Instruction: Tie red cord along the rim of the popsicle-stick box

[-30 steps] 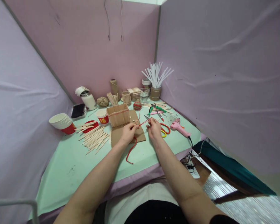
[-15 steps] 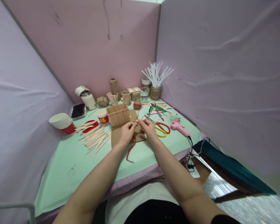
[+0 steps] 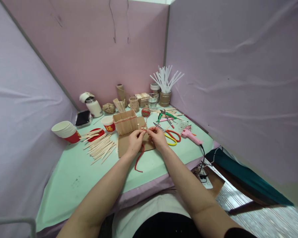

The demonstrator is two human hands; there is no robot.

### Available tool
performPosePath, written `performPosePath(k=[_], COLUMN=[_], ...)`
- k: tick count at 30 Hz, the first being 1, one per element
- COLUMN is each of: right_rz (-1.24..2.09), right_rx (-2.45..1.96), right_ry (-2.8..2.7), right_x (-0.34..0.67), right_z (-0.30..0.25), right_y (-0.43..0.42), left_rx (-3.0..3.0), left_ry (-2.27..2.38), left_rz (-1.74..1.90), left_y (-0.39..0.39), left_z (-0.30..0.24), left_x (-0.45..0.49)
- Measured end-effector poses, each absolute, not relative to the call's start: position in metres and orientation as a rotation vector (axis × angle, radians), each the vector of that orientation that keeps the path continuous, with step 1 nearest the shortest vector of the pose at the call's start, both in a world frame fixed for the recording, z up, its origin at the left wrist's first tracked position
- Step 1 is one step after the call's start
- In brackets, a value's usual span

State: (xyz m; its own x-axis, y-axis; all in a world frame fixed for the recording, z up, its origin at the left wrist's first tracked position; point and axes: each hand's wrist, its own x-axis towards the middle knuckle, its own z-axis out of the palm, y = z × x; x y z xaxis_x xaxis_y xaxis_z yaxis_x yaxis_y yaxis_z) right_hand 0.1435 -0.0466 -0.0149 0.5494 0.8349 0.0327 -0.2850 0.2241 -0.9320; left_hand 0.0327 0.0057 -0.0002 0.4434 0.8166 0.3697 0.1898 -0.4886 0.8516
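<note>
My left hand (image 3: 136, 140) and my right hand (image 3: 157, 137) meet fingertip to fingertip over a brown cardboard sheet (image 3: 124, 145). Both are closed in a pinch on red yarn (image 3: 139, 160), whose loose tail hangs from the left hand onto the table. Just beyond the fingertips, small pale pieces (image 3: 144, 128) lie among the yarn; their kind is too small to tell. From there a strand runs back towards a ball of red yarn (image 3: 146, 112). A box of craft sticks (image 3: 125, 122) with a red band around it stands on the cardboard, left of my hands.
Scissors (image 3: 172, 136) with red and yellow handles lie right of my hands, green-handled pliers (image 3: 166, 114) behind them. A pink glue gun (image 3: 191, 135) with a cord rests at the right edge. Loose craft sticks (image 3: 100, 147), paper cups (image 3: 66, 130) and a white jar (image 3: 94, 107) occupy the left.
The pinched fingertips have shifted slightly, and the small pale pieces among the yarn show more clearly beyond them. Both hands still hold the yarn.
</note>
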Motion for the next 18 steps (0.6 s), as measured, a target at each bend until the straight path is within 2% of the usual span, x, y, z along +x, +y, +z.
performPosePath(k=[11, 18], right_rz=[0.832, 0.884], right_rx=[-0.985, -1.095], right_ry=[-0.602, -0.6], right_x=[0.1454, 0.145], right_z=[-0.0156, -0.0169], right_y=[-0.0439, -0.0455], left_rx=[1.926, 1.889], left_ry=[0.816, 0.835], left_rz=[1.0, 1.036], left_y=[0.0039, 0.0027], left_z=[0.0002, 0.0033], left_x=[0.033, 0.0319])
